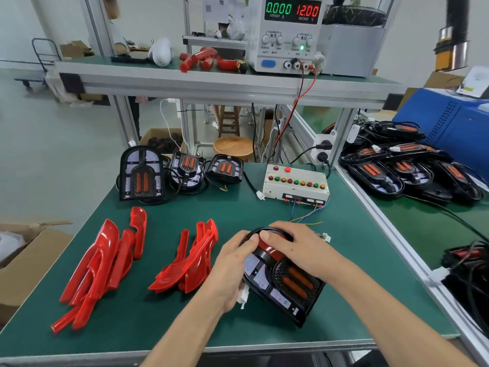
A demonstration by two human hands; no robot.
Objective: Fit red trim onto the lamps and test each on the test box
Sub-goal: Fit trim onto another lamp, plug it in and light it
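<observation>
Both forearms reach in from 6 o'clock and meet over a black lamp (284, 282) lying tilted on the green tabletop (169, 327) just right of centre. The left hand (231, 271) grips the lamp's left edge, fingers curled round it and thumb up on the rounded top. The right hand (296, 247) lies across the top from 2 o'clock, fingers nearly straight, pressing a red trim (270, 250) against the lamp's curved end. Two loose heaps of red trim pieces (103, 263) lie at 9 o'clock, the nearer heap just beside the left wrist. The test box (296, 184) sits at 12 o'clock, its thin wires trailing toward the lamp. Three more lamps (182, 172) stand along the far edge at 11 o'clock. Bare green surface shows between the hands and the test box, and along the near edge at 6 o'clock.
</observation>
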